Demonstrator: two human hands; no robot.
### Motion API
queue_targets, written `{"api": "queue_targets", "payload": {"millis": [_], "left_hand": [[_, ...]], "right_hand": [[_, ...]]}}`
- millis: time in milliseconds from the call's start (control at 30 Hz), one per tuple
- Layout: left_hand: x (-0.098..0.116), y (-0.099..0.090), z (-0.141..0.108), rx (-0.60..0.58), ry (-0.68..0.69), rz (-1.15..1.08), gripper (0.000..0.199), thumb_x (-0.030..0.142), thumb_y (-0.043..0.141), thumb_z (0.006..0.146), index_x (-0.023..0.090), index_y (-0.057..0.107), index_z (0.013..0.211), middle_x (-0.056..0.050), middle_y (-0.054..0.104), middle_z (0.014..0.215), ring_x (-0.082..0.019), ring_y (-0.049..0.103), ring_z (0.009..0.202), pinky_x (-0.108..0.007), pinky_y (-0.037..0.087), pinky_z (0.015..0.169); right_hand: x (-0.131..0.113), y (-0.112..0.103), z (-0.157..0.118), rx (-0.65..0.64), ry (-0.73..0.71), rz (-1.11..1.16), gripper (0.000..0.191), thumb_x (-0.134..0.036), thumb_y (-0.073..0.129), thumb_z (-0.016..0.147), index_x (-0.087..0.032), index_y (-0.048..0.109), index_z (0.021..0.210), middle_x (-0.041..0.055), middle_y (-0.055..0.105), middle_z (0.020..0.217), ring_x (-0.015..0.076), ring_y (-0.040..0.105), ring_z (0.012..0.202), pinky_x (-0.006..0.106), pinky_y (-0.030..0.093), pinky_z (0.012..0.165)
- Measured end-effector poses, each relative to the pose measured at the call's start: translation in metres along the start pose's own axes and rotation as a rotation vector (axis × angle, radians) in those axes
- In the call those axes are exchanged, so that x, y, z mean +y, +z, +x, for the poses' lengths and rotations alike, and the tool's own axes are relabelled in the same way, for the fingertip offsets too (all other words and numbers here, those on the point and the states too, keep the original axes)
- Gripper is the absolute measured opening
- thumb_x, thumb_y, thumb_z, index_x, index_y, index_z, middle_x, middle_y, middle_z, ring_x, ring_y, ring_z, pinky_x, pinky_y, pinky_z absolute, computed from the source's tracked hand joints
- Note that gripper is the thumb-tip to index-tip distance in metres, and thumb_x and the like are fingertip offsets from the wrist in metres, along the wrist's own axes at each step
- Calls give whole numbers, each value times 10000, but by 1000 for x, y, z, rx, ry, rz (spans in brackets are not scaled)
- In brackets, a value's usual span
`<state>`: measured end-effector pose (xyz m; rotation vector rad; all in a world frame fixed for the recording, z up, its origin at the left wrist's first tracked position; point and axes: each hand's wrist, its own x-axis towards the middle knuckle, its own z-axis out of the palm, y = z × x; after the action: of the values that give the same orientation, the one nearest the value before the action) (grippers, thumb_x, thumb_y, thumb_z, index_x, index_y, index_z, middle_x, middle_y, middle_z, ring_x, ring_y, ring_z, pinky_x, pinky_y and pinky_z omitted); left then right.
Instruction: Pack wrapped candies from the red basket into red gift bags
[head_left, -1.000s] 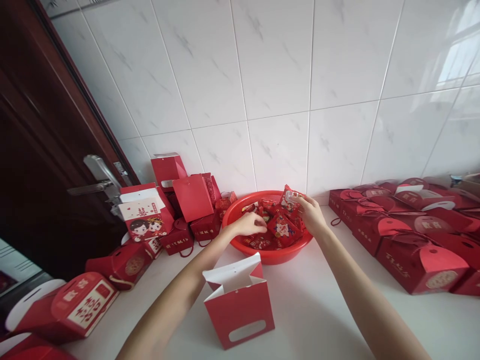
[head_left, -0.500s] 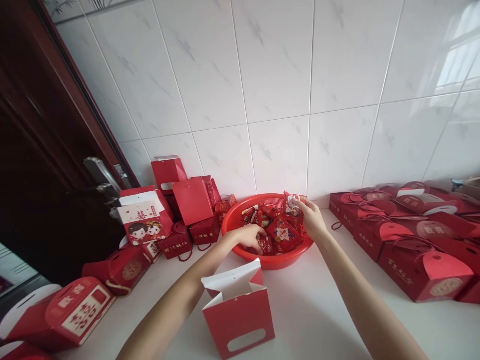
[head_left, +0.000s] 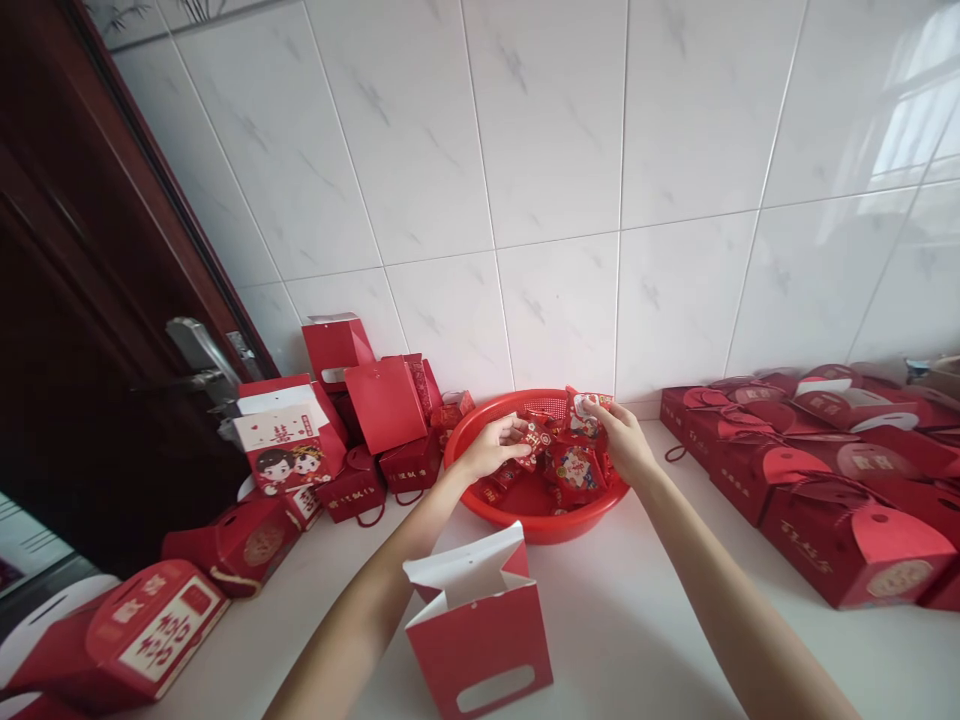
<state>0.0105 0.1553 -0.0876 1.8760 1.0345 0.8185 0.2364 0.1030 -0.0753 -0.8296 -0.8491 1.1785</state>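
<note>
A red plastic basket stands against the tiled wall, holding several red printed candy packets. Over its left part, my left hand is closed on a small red patterned packet. My right hand pinches a red packet with a white printed area at the basket's right rear rim. Between my forearms, in front of the basket, a red paper gift box stands upright with its top open, showing a white inside and an oval cutout low on its front.
Red gift boxes line the left side, some stacked near a dark door with a metal handle. Closed red boxes fill the right side of the white tabletop.
My left hand has risen from among the packets and now holds a small red one. My right hand stays at the rim with its packet, almost unmoved.
</note>
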Motion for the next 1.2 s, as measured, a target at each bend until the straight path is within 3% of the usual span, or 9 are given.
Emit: {"api": "queue_targets", "payload": {"millis": [100, 200, 433, 533, 600, 700, 900, 1100, 1200], "left_hand": [[-1, 0, -2, 13, 12, -25, 471, 175, 737, 760, 178, 614, 1215, -99, 663, 1229, -235, 651, 1092, -333, 569, 851], [-2, 0, -3, 38, 37, -41, 463, 196, 712, 778, 196, 605, 1229, -78, 663, 1206, -228, 640, 1102, -336, 558, 877], [2, 1, -4, 91, 99, -51, 554, 154, 656, 768, 264, 618, 1310, -50, 585, 1443, -216, 627, 1139, -315, 546, 893], [4, 1, -4, 100, 101, -53, 392, 173, 631, 777, 230, 726, 1154, -42, 692, 1298, -232, 643, 1133, -317, 540, 904], [6, 0, -3, 104, 79, -61, 292, 228, 621, 805, 207, 756, 1063, -48, 750, 1135, -230, 683, 1026, -325, 553, 860], [7, -1, -4, 115, 100, -77, 278, 327, 670, 805, 197, 754, 1035, -46, 760, 1050, -224, 700, 957, -327, 561, 836], [8, -1, -6, 62, 142, -32, 271, 313, 760, 736, 171, 761, 967, -73, 748, 1091, -228, 681, 1023, -317, 544, 876], [10, 2, -8, -33, 56, -11, 286, 222, 681, 754, 183, 761, 1026, -43, 748, 971, -168, 687, 777, -276, 552, 717], [12, 5, -8, -129, -10, 92, 394, 172, 640, 756, 232, 758, 1127, -23, 764, 964, -180, 703, 837, -265, 557, 749]], "right_hand": [[-1, 1, -2, -13, 7, -7, 410, -475, 882, 605, -184, 720, 843, 68, 787, 830, 300, 756, 855, 379, 612, 752], [-1, 2, -3, -17, 18, -11, 380, -471, 867, 634, -193, 714, 842, 61, 786, 829, 289, 755, 850, 365, 611, 740], [1, 2, 1, -12, 42, -11, 269, -398, 802, 664, -218, 670, 814, 24, 767, 784, 248, 740, 795, 340, 603, 721], [2, 0, 2, -22, 44, -21, 238, -328, 774, 640, -225, 647, 813, 6, 752, 765, 237, 733, 782, 324, 591, 704], [2, -1, 2, -45, 46, -30, 258, -294, 765, 618, -223, 639, 832, 2, 746, 763, 238, 730, 773, 329, 589, 696], [3, -2, 1, -75, 45, -53, 318, -268, 774, 589, -218, 633, 869, 4, 747, 784, 235, 723, 762, 330, 588, 670], [0, -1, -3, -128, 44, -82, 379, -295, 817, 576, -220, 643, 904, 4, 761, 814, 238, 731, 757, 333, 600, 664], [-1, 0, -2, -146, 31, -94, 418, -352, 831, 606, -240, 681, 980, 3, 781, 872, 252, 747, 794, 331, 608, 666], [0, 0, -2, -136, 23, -107, 386, -387, 830, 624, -233, 696, 951, 21, 786, 905, 264, 749, 837, 321, 605, 650]]}}
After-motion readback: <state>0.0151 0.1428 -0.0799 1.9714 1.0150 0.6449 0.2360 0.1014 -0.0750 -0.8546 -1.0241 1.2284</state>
